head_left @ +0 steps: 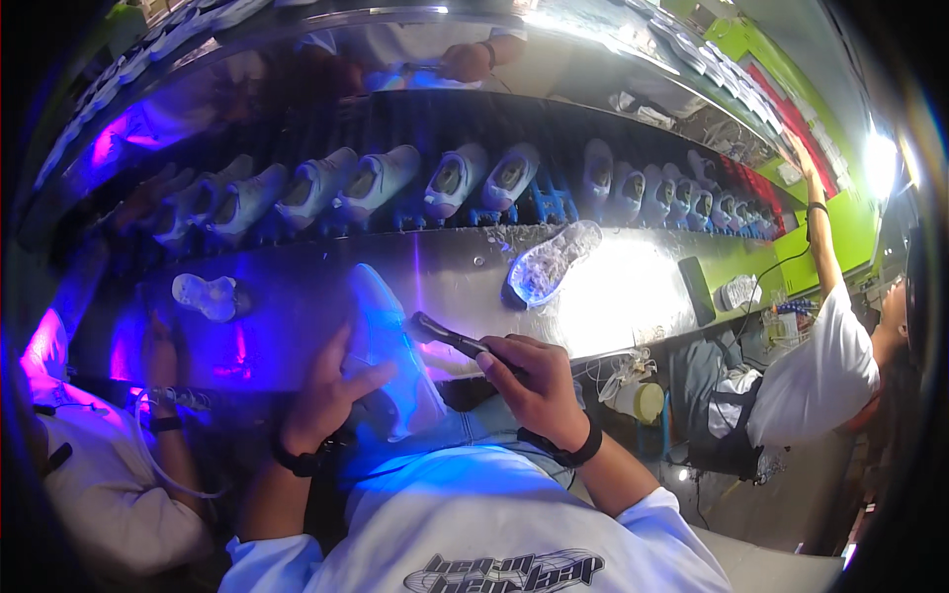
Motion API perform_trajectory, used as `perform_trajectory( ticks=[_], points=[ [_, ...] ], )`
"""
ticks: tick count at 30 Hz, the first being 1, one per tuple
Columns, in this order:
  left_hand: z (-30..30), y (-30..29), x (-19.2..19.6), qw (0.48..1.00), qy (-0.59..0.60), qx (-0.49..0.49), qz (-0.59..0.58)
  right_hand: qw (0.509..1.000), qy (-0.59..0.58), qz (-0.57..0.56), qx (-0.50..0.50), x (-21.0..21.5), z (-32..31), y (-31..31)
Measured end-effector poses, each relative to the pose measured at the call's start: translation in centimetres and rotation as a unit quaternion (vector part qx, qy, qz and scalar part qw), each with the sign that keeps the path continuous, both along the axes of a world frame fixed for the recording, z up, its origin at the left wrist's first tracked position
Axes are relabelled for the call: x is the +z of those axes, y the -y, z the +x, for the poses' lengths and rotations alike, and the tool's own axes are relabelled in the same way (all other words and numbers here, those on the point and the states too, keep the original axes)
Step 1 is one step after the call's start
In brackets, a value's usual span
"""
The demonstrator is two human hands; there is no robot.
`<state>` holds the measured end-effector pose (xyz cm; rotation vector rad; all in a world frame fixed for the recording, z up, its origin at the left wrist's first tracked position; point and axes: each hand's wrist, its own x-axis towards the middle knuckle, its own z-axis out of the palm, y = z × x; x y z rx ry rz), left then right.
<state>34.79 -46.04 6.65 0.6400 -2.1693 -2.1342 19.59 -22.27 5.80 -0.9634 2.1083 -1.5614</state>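
Centre frame: my left hand [321,400] clasps a light, soft white sneaker [390,351] by its side; my right hand [534,381] grips a dark brush [450,336] against it.

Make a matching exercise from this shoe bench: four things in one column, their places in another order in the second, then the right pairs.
1. white shoe
2. dark brush
3. clear sole
4. row of shoes

A. lying alone on the metal bench
B. in the right hand
C. on blue holders behind the bench
D. steadied by the left hand

Pairs: 1-D, 2-B, 3-A, 4-C
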Motion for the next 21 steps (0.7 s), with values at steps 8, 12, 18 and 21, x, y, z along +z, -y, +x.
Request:
perform_trajectory(
  ticks=[8, 12, 18, 21],
  points=[
    [-0.2, -1.8, 2.0, 0.994, -0.024, -0.063, -0.086, 0.999, -0.043, -0.002, -0.019, 0.9, 0.1, -2.3],
    [-0.2, -2.1, 1.3, 0.995, -0.023, -0.067, -0.074, 0.997, -0.065, 0.012, -0.03, 1.8, -0.4, -2.2],
    [-1.2, -2.6, 2.5, 0.999, -0.005, -0.027, 0.046, 0.999, 0.014, -0.016, 0.032, 1.5, -0.6, -4.1],
    [-1.1, -2.2, 2.4, 1.0, 0.026, -0.002, 0.007, 0.996, 0.067, -0.017, 0.056, 1.5, -0.6, -5.1]
  ],
)
